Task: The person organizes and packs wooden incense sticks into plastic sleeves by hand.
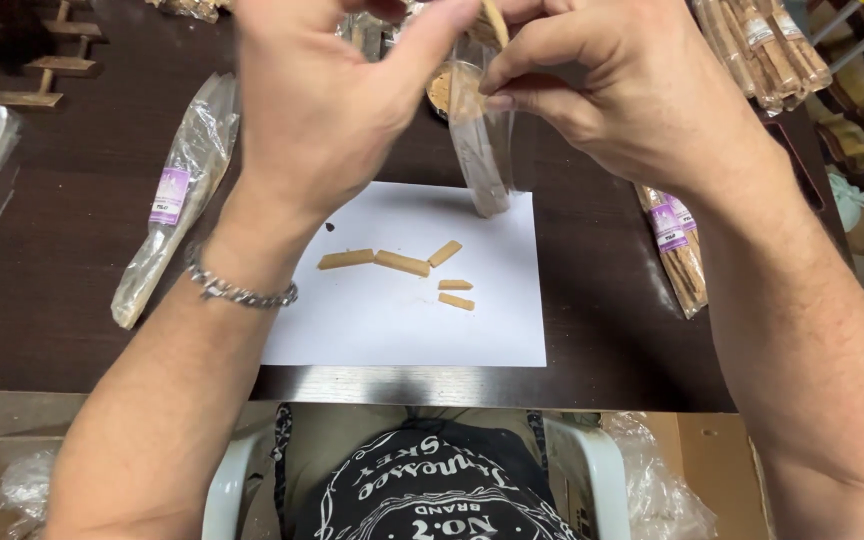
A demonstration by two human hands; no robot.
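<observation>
Two hands meet above a dark surface (72,300): the left hand (322,100) and right hand (632,90) both close their fingers on a clear plastic sleeve (480,160) hanging over a white paper sheet (402,330); the right also pinches a wood stick (494,22). Five short wood pieces (402,263) lie on the sheet. Filled packets rest to the left (174,195) and right (677,245).

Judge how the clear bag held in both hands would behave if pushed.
The clear bag looks thin and crinkled, so probably floppy and light. It hangs from the hands, its tip on the white paper, so a push would likely swing or slide it.
</observation>
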